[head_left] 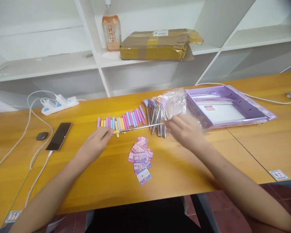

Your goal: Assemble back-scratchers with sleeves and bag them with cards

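Note:
A thin metal back scratcher rod [140, 127] stretches between my two hands above the table. My left hand [95, 141] is closed around its yellow end. The fingers of my right hand [183, 131] pinch the other end, where a small yellowish tip shows; the hand is slightly blurred. Behind the rod lies a bunch of back scratchers [157, 115] with silver shafts and small coloured hand-shaped heads. A row of pink, blue and yellow tubes [127, 119] lies beyond my left hand. Below the rod, small printed cards [140, 157] are spread in a loose pile.
A purple box [208, 124] with papers inside stands right, beside a clear plastic bag [176, 102]. Left are a phone [59, 136], a black mouse-like object [42, 136], cables and a power strip [60, 105]. Shelves hold a bottle [111, 30] and a taped carton [155, 45].

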Demonstrator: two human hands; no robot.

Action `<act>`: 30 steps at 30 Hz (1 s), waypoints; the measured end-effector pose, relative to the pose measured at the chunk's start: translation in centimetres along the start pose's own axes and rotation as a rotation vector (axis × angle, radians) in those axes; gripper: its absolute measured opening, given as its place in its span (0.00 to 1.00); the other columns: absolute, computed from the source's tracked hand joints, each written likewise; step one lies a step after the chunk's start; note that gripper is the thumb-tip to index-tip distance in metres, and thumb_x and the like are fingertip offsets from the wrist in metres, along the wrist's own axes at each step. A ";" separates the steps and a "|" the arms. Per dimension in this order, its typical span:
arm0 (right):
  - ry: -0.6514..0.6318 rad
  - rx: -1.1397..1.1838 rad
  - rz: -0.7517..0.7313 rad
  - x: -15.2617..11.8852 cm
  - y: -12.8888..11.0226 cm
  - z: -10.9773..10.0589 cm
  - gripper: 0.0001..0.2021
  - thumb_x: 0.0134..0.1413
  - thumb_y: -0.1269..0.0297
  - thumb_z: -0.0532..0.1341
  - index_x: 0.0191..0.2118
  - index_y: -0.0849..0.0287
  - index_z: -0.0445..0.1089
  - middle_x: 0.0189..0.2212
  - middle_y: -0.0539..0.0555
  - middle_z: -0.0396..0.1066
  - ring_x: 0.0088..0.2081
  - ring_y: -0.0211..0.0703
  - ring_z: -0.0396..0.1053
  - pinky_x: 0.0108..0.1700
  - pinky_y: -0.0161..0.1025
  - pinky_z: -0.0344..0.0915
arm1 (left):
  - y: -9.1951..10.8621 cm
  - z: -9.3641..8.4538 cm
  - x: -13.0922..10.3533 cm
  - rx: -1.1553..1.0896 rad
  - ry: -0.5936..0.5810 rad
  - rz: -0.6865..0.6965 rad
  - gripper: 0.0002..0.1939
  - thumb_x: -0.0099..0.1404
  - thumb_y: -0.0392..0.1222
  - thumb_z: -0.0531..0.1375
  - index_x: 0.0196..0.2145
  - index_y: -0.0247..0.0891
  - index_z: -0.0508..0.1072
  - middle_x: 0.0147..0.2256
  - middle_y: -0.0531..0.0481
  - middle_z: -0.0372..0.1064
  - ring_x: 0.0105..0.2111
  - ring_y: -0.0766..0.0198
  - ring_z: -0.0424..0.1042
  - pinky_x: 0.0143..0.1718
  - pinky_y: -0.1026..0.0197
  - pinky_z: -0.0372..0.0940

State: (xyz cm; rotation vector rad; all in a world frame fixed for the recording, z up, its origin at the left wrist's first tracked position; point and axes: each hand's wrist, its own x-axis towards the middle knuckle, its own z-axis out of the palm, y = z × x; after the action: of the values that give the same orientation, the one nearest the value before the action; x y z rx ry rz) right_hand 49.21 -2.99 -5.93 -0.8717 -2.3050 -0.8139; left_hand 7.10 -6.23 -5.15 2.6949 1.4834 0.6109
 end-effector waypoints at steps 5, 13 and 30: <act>-0.050 0.101 0.017 3.9 -6.1 2.5 0.16 0.78 0.76 0.55 0.37 0.59 0.75 0.33 0.57 0.69 0.38 0.49 0.58 0.39 0.46 0.52 | 1.7 1.9 1.9 0.115 -0.008 0.161 0.20 0.82 0.34 0.44 0.55 0.39 0.75 0.44 0.42 0.75 0.44 0.53 0.72 0.50 0.51 0.70; -0.190 0.142 0.036 3.6 -8.1 3.4 0.12 0.72 0.79 0.58 0.36 0.59 0.73 0.35 0.59 0.69 0.39 0.52 0.57 0.40 0.46 0.51 | 2.0 3.6 1.8 0.181 -0.056 0.288 0.16 0.85 0.36 0.46 0.52 0.35 0.74 0.41 0.43 0.73 0.39 0.55 0.72 0.41 0.55 0.68; -0.183 0.136 0.007 3.3 -7.4 1.4 0.11 0.74 0.76 0.60 0.38 0.60 0.75 0.35 0.57 0.71 0.39 0.50 0.60 0.42 0.46 0.52 | 3.8 3.1 1.3 0.255 0.044 0.251 0.12 0.85 0.43 0.53 0.47 0.35 0.72 0.39 0.45 0.74 0.35 0.58 0.74 0.33 0.57 0.63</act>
State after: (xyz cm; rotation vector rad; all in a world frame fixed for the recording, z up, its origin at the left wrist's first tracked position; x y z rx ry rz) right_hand 41.43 -5.23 -7.22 -0.9263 -2.4805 -0.5867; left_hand 11.80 -6.73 -6.84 3.1149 1.3236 0.5214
